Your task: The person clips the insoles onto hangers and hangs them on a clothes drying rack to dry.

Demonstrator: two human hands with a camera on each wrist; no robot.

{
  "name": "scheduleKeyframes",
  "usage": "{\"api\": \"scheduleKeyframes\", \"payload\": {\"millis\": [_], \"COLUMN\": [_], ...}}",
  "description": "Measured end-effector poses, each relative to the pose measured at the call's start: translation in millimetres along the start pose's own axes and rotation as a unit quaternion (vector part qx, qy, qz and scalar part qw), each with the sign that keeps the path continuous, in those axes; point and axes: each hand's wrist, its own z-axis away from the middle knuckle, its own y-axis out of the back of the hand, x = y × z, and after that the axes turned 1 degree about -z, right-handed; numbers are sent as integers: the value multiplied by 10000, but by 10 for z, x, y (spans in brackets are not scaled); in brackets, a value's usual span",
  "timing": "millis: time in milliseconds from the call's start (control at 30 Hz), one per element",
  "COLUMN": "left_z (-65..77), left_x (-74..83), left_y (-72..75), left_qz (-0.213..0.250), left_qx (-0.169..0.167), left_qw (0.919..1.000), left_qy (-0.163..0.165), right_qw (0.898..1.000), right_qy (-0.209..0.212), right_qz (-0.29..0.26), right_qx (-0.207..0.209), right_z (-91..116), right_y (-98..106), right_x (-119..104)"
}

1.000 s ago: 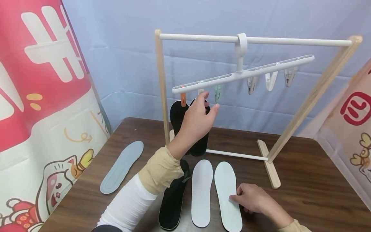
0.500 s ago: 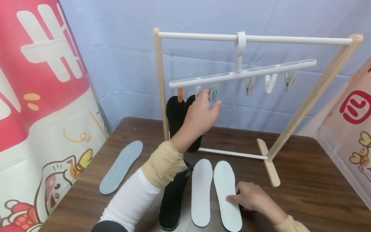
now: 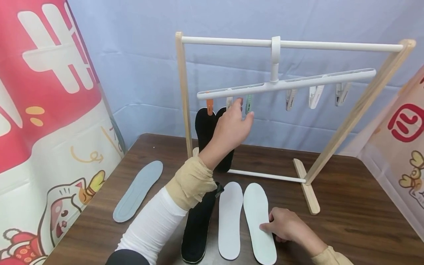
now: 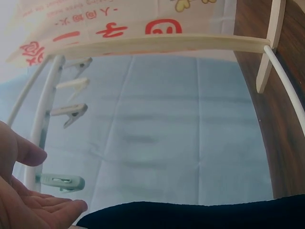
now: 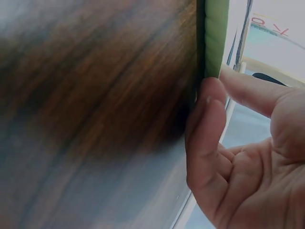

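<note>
My left hand [image 3: 233,127] is raised at the white clip hanger [image 3: 275,86], fingers loosely extended and thumb apart. It overlaps a white clip [image 3: 229,101] and sits just left of a green clip [image 3: 249,104]; in the left wrist view that green clip [image 4: 62,181] is beyond the fingertips, not held. Two black insoles hang at the hanger's left: one [image 3: 203,127] from an orange clip [image 3: 209,107], the other [image 3: 226,162] partly hidden behind my hand. My right hand [image 3: 288,226] pinches the edge of a pale green insole [image 3: 256,206] lying on the table.
Left of the pale green insole lie a white insole [image 3: 230,221] and a black insole [image 3: 197,235], partly under my left forearm. A light blue insole [image 3: 138,191] is farther left. The wooden rack [image 3: 357,114] spans the back; several clips hang at the hanger's right.
The hanger has swung, its left end rising and its right end shifting rightward and down. My left hand has moved slightly right and up. My right hand stays at the pale green insole.
</note>
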Motion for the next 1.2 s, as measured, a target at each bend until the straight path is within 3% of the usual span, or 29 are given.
{"api": "scheduleKeyframes", "payload": {"millis": [500,833,1067,1200], "left_z": [-78,-165,-231,-268], "left_x": [43,89,112,132], "left_y": [-49,-52,-40,-66], "left_qz": [407,985,899,1348], "left_qx": [-171,-303,-252,-266], "left_qw": [9989,9944,9956,9903], "left_qy": [138,222,45,213], "right_qw": [9967,9960,9935,9903], "right_qy": [-103,-170,34,45], "right_qz": [-799,-879,-1022,-1217], "right_qx": [60,52,494,661], "right_z": [-2,-9,-2,-11], "right_y": [-38,-13,-14,-19], "right_x": [50,62,66,86]}}
